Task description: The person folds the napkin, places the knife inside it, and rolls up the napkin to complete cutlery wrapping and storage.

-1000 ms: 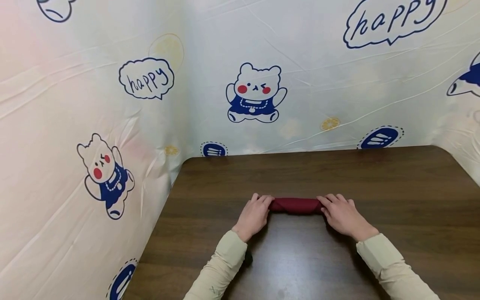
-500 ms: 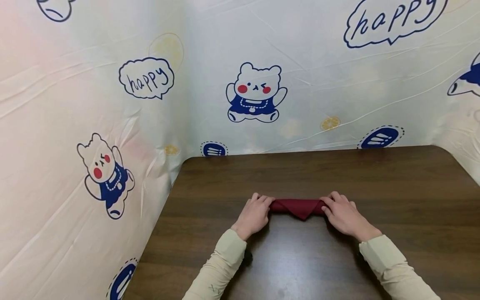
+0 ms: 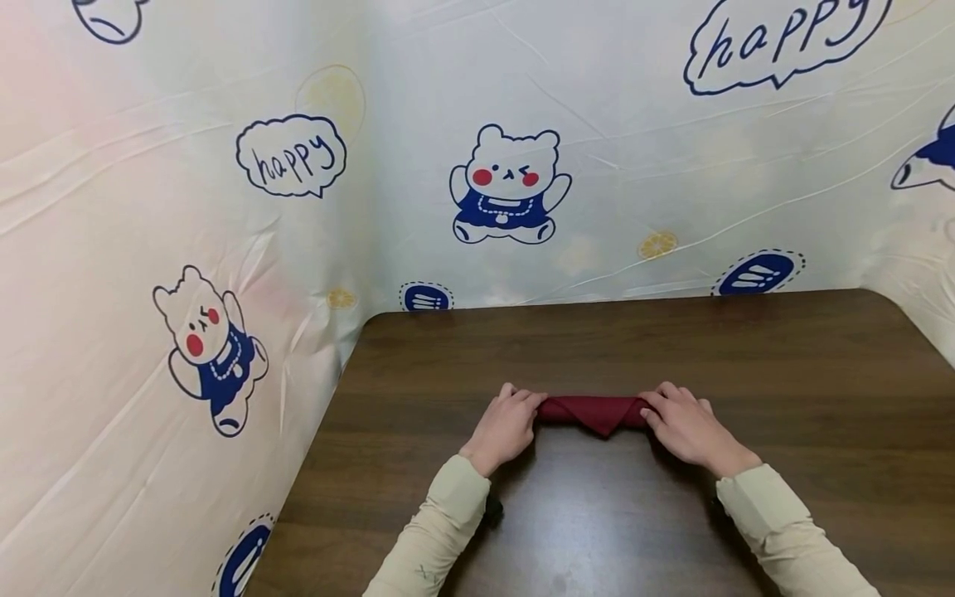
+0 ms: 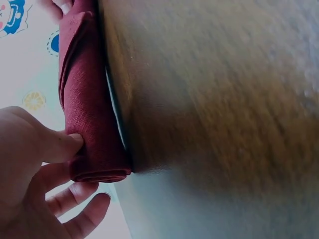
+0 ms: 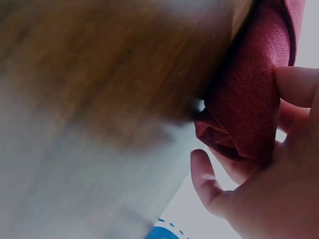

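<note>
A dark red cloth, rolled into a short tube, lies crosswise on the brown wooden table. One pointed corner hangs over its near side in the head view. My left hand grips the left end; in the left wrist view the thumb presses on the rolled cloth, with fingers curled behind it. At the other end my right hand holds the roll between thumb and fingers. The right wrist view shows the folded layers at that end of the cloth. Some fingertips are hidden behind the roll.
A pale curtain printed with bears and "happy" bubbles surrounds the table at the back and sides. The table's far edge runs behind the cloth. A small dark object shows beside the left sleeve.
The cloth's pointed corner has come down over the roll's near side since a second ago. My right hand has shifted slightly right; my left hand has barely moved.
</note>
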Demonstrator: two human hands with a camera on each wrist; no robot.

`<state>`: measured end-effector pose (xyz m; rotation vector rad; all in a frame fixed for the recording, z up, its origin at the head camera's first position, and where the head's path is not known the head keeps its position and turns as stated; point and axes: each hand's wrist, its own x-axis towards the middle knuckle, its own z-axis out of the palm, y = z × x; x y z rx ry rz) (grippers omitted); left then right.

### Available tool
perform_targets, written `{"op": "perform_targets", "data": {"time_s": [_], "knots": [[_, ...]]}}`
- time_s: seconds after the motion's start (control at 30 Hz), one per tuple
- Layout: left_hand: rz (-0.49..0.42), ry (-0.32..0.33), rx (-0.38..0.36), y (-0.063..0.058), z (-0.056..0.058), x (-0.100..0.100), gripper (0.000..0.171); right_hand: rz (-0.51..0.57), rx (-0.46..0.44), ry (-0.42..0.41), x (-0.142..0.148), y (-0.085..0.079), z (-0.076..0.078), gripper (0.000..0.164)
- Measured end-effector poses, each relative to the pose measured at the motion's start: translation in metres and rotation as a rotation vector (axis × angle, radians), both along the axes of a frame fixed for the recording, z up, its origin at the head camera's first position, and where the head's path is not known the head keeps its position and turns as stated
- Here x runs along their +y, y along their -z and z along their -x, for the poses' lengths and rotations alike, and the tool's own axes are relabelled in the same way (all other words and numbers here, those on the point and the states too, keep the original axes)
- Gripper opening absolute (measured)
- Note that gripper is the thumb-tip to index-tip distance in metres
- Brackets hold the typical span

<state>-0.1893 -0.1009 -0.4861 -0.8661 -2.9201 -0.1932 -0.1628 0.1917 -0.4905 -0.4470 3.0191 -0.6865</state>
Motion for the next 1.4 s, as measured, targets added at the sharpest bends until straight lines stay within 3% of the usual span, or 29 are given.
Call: {"op": "perform_targets", "data": {"time_s": [0.57, 0.87, 1.07, 1.4], "knots": [[-0.028, 0.017, -0.021, 0.003, 0.0, -0.005, 0.033, 0.004, -0.006, -0.012, 0.005, 0.002, -0.004, 0.035], [-0.004, 0.05, 0.004, 0.001, -0.001, -0.003, 0.032, -0.026, 0.032, -0.091, 0.012, 0.0, -0.009, 0.044], [-0.002, 0.044, 0.047, 0.001, 0.0, 0.002, 0.031, -0.049, 0.061, -0.073, 0.011, 0.002, -0.008, 0.037], [-0.01, 0.01, 0.01, 0.002, 0.0, 0.0, 0.031, -0.031, 0.074, -0.074, 0.008, 0.002, -0.004, 0.038]]}}
